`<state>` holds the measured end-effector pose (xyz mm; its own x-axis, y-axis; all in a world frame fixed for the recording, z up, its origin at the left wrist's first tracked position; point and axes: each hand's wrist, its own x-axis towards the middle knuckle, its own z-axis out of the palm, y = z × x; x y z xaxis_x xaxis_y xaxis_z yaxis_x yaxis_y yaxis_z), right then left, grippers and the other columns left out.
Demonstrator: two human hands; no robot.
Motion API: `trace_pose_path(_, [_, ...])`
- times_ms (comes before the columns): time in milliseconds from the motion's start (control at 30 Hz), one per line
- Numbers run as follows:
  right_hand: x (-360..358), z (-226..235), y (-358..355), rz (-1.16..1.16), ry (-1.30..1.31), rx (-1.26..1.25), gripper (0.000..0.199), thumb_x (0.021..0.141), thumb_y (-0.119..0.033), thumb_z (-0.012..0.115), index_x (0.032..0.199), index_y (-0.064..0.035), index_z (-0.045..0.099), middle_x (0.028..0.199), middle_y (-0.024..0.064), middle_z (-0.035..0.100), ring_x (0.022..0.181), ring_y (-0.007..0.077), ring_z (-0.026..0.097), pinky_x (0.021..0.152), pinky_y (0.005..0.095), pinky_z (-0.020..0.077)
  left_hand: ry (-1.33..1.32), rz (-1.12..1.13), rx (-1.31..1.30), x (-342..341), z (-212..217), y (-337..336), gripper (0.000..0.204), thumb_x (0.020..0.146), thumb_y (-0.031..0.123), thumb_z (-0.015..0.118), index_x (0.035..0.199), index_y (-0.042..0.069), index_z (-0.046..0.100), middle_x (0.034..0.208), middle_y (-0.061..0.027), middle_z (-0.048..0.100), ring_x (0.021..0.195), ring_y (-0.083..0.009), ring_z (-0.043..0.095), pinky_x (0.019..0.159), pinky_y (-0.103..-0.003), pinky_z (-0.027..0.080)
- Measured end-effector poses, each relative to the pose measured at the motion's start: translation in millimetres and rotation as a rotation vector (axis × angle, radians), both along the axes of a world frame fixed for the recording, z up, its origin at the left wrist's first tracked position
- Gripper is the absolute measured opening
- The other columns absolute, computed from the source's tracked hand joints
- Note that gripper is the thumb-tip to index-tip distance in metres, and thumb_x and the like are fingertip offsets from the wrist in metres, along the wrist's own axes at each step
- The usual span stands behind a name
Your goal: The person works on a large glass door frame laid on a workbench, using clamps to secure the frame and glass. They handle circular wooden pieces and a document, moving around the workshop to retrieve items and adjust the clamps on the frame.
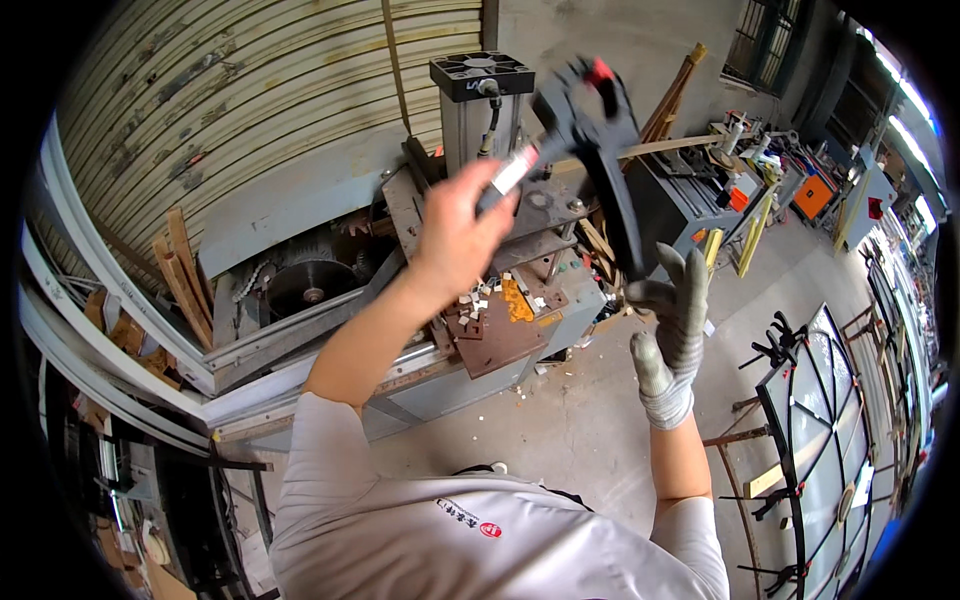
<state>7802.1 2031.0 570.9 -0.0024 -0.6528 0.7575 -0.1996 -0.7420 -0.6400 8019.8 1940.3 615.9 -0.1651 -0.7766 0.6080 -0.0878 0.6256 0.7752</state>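
Note:
My left hand [462, 235], bare, is raised at the middle with its fingers closed around the pale handle of a black clamp-like tool [605, 150]. Motion blurs the tool, so its exact kind is hard to make out. It has a forked upper end with a red spot and a long black arm slanting down to the right. My right hand [672, 335], in a grey-white knit glove, is held up near the lower end of that arm. Its fingers are stretched and its thumb stands apart; I cannot tell whether the fingertips touch the tool.
Before me stands a machine with a grey cylinder [482, 120] and a brown plate [500, 345] strewn with white offcuts. A circular saw blade [312, 283] sits to its left. At right, a framed glass panel [825, 440] carries black clamps. A grey cabinet [680, 200] stands farther back.

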Motion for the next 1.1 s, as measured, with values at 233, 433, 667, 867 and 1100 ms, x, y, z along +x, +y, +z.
trace_pose_path(233, [-49.0,-111.2,42.9,-0.124,0.047,0.540,0.048,0.079,-0.015,0.061,0.122,-0.0036,0.043,0.111,0.0109,0.052,0.078,0.0154,0.056,0.071,0.0284,0.0473,-0.017,0.375,-0.066,27.2,46.8,-102.6,0.017,0.086,0.016,0.050,0.083,0.000,0.056,0.051,0.0004,0.044,0.038,-0.0058,0.035,0.035,-0.021,0.027])
trace_pose_path(433, [-74.3,-247.1,158.7,-0.369,0.009,1.140,0.041,0.080,-0.014,0.061,0.117,-0.0011,0.048,0.104,0.0099,0.058,0.080,0.0151,0.058,0.070,0.0277,0.0484,0.246,0.235,0.098,21.3,41.2,-118.9,0.040,0.074,0.033,0.069,0.090,0.000,0.053,0.052,0.0006,0.047,0.040,-0.0065,0.041,0.035,-0.021,0.029])
trace_pose_path(667, [-78.1,-240.4,237.7,-0.588,-0.056,1.276,0.041,0.079,-0.029,0.059,0.108,-0.0006,0.054,0.098,0.0175,0.060,0.091,0.0273,0.059,0.080,0.0320,0.0462,-0.246,0.678,-0.269,62.5,33.0,-43.8,0.048,0.084,0.027,0.057,0.123,0.002,0.044,0.104,-0.0142,0.058,0.093,-0.0232,0.054,0.083,-0.036,0.042])
trace_pose_path(867, [-119.3,-249.0,316.0,-0.717,-0.110,1.315,0.046,0.081,-0.032,0.057,0.115,-0.0026,0.049,0.109,0.0147,0.057,0.098,0.0260,0.057,0.087,0.0330,0.0430,0.067,0.596,-0.513,-52.6,7.8,-13.2,0.055,0.077,0.027,0.067,0.119,0.002,0.041,0.083,-0.0138,0.059,0.063,-0.0199,0.060,0.048,-0.028,0.048])
trace_pose_path(1100, [-198.0,-282.9,451.5,-0.821,-0.287,1.214,0.047,0.081,-0.026,0.055,0.118,-0.0006,0.045,0.110,0.0157,0.056,0.096,0.0271,0.057,0.086,0.0344,0.0443,-0.181,-0.230,-0.108,-318.3,-45.1,161.7,0.045,0.076,0.003,0.053,0.121,0.004,0.048,0.074,0.0033,0.053,0.063,-0.0025,0.041,0.055,-0.015,0.032])
